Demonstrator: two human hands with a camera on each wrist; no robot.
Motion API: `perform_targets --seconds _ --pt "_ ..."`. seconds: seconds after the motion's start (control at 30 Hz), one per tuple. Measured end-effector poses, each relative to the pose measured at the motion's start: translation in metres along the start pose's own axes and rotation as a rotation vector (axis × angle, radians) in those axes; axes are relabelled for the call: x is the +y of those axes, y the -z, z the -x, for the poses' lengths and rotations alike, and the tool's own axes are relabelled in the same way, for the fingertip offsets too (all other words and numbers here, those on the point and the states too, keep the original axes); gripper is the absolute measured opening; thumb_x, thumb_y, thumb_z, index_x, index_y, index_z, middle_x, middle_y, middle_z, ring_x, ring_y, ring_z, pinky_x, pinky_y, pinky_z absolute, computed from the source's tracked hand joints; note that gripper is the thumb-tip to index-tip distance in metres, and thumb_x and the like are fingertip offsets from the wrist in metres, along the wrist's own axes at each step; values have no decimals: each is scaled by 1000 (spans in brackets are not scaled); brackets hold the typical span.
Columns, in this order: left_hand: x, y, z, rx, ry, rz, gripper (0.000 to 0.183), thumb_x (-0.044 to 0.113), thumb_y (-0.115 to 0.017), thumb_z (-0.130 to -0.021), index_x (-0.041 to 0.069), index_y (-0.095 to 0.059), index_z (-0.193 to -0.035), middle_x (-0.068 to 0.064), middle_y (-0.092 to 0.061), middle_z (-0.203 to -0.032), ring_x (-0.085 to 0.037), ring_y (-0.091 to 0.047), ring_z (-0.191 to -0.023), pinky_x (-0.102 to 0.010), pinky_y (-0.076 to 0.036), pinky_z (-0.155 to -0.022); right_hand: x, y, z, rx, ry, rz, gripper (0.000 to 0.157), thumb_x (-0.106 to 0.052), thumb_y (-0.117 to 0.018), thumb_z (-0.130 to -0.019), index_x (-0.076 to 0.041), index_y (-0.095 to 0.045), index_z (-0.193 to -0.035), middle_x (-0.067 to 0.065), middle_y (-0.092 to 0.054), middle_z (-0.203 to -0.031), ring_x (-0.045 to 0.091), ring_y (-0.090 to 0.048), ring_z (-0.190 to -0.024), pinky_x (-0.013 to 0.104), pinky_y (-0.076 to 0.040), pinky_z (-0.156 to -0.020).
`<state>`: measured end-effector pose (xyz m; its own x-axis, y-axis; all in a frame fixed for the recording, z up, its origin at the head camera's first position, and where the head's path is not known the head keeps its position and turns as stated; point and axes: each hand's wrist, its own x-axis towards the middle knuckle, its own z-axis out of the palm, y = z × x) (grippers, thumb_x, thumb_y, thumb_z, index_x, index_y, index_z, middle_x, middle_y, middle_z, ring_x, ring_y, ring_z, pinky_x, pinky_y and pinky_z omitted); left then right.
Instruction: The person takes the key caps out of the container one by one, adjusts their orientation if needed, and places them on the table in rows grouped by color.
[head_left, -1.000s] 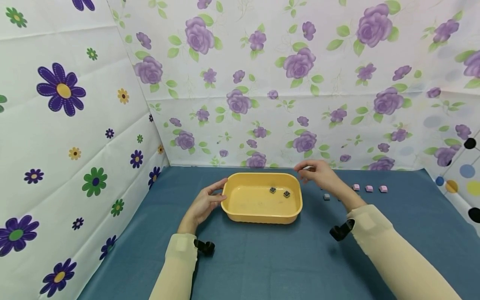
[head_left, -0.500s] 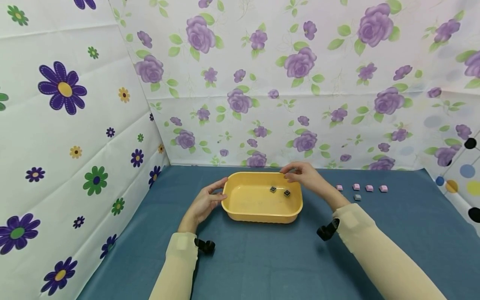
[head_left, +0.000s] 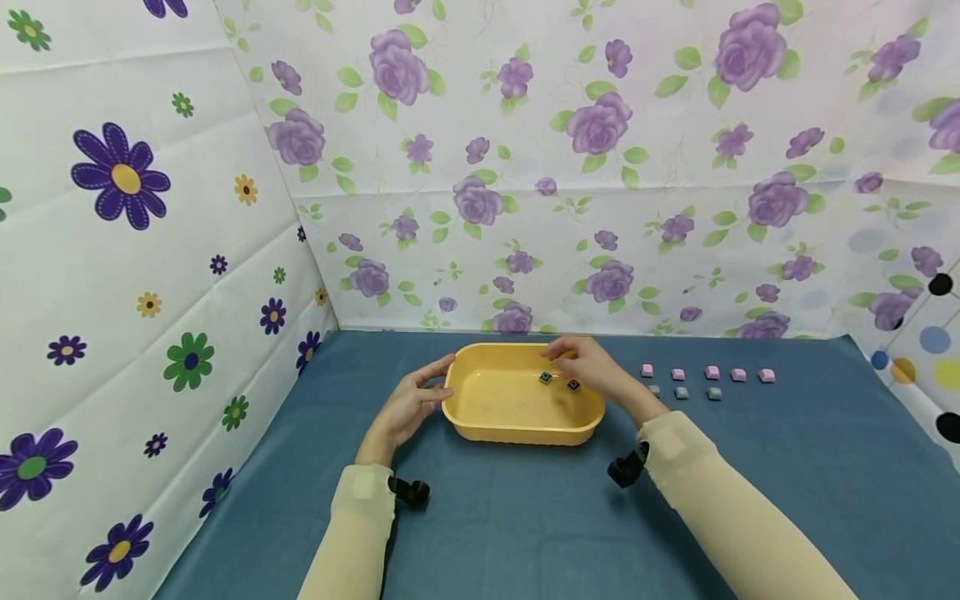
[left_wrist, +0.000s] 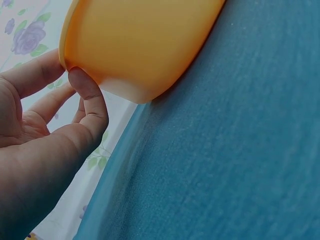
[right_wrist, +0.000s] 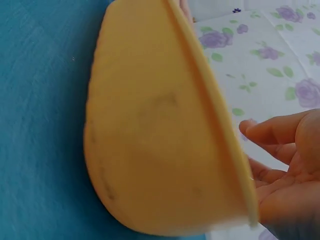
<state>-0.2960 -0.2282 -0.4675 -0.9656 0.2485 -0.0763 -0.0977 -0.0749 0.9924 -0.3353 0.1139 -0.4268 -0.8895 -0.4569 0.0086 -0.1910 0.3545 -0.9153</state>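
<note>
A yellow plastic tray (head_left: 487,408) sits on the blue cloth. My left hand (head_left: 408,408) pinches its left rim, and in the left wrist view the thumb presses the outer wall with the fingers at the edge. Two small dark square pieces, one (head_left: 545,377) beside the other (head_left: 573,385), lie inside the tray. Over its right part hovers my right hand (head_left: 592,367), fingers loosely bent near these pieces. In the right wrist view nothing shows between the fingers of this hand (right_wrist: 287,155); the rim hides part of them.
Right of the tray, several small pink blocks (head_left: 712,372) form a row on the cloth (head_left: 480,517). Nearer to me is a row of small grey blocks (head_left: 681,392), partly behind the right forearm. Flowered sheets (head_left: 480,250) stand behind and at the left.
My right hand has moved left from beyond the tray's right rim to over its inside, uncovering more pink and grey blocks. The left hand and the tray have stayed put.
</note>
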Motion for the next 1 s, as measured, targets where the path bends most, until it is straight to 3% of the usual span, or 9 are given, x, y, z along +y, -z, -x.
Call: perform_targets --seconds 0.33,0.7,1.0 --pt "0 1 0 -6 8 10 64 -6 -62 -100 12 -45 -159 -20 -42 -151 -38 -49 -133 -29 -53 -92 2 -16 -8 66 -89 49 41 6 -48 -99 3 -61 -138 27 -57 -137 39 -58 -122 53 -52 -95" --pt "0 1 0 -14 2 -4 64 -5 -61 -100 12 -45 -159 -20 -43 -151 -35 -53 -126 -29 -53 -92 2 -25 -13 50 -126 62 34 3 -50 -103 4 -63 -134 26 -59 -131 37 -59 -118 48 -56 -92" --pt "0 1 0 -20 0 -5 64 -5 -61 -101 12 -44 -160 -21 -42 -151 -40 -49 -134 -29 -53 -92 8 -30 -15 -35 -56 16 30 3 -53 -103 7 -65 -130 27 -62 -124 40 -64 -108 47 -58 -87"
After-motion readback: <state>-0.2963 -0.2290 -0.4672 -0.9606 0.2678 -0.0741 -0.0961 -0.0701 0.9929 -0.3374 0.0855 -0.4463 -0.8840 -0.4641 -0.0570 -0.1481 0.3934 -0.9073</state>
